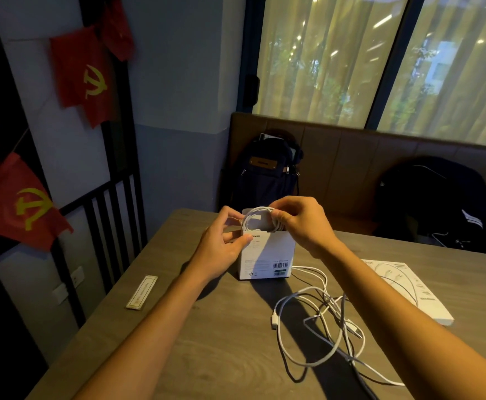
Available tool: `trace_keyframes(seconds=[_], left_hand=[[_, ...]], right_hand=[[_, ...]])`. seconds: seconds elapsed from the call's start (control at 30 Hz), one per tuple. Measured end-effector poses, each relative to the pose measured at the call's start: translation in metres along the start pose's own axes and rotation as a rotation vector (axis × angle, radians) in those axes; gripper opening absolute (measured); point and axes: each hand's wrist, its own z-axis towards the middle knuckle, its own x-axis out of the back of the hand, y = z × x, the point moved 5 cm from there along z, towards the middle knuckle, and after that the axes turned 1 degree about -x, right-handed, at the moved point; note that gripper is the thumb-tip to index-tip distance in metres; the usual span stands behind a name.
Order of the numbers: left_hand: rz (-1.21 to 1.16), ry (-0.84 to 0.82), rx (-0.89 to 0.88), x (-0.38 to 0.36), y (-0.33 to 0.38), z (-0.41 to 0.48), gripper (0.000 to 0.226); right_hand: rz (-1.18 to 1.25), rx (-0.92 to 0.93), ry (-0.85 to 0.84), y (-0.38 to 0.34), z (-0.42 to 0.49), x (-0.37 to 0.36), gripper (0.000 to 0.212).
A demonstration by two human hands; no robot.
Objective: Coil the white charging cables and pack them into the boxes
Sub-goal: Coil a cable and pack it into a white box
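A white box (264, 258) stands upright on the wooden table (201, 342), its top open. Just above the opening is a coiled white cable (257, 219). My right hand (302, 223) pinches the coil's right side. My left hand (224, 241) holds the box's upper left edge, with fingers touching the coil's left side. Loose white cables (319, 319) lie tangled on the table to the right of the box. A second white box (409, 290) lies flat at the right, partly hidden by my right forearm.
A small flat packet (142, 292) lies near the table's left edge. Behind the table a bench carries a dark backpack (267, 171) and a black bag (435, 197). A railing and red flags are on the left.
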Motion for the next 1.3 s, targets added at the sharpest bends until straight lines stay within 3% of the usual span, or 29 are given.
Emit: trace_keyframes(seconds=[0.17, 0.33, 0.53, 0.8, 0.97, 1.13, 1.3], left_hand=[[0.187, -0.030, -0.055, 0.006, 0.004, 0.005, 0.027], [0.359, -0.076, -0.158, 0.002, 0.012, 0.002, 0.021], [0.394, -0.114, -0.215, -0.004, 0.017, 0.001, 0.020], [0.287, -0.118, -0.146, -0.003, 0.007, 0.004, 0.019], [0.180, -0.087, -0.085, -0.005, 0.005, 0.005, 0.035], [0.217, -0.107, -0.090, -0.010, 0.006, 0.002, 0.037], [0.213, -0.099, -0.121, -0.011, 0.004, 0.002, 0.047]], right_hand=[[-0.378, 0.174, -0.156, -0.016, 0.005, -0.002, 0.020], [-0.741, 0.190, -0.248, -0.017, 0.003, -0.002, 0.036], [-0.946, 0.237, -0.278, -0.021, 0.004, -0.011, 0.029], [-0.850, 0.142, -0.427, -0.013, 0.006, -0.012, 0.025], [-0.506, 0.086, -0.470, -0.024, 0.001, 0.002, 0.061], [-0.643, 0.173, -0.363, -0.015, 0.005, 0.007, 0.041], [-0.780, 0.235, -0.289, -0.017, 0.008, 0.000, 0.035]])
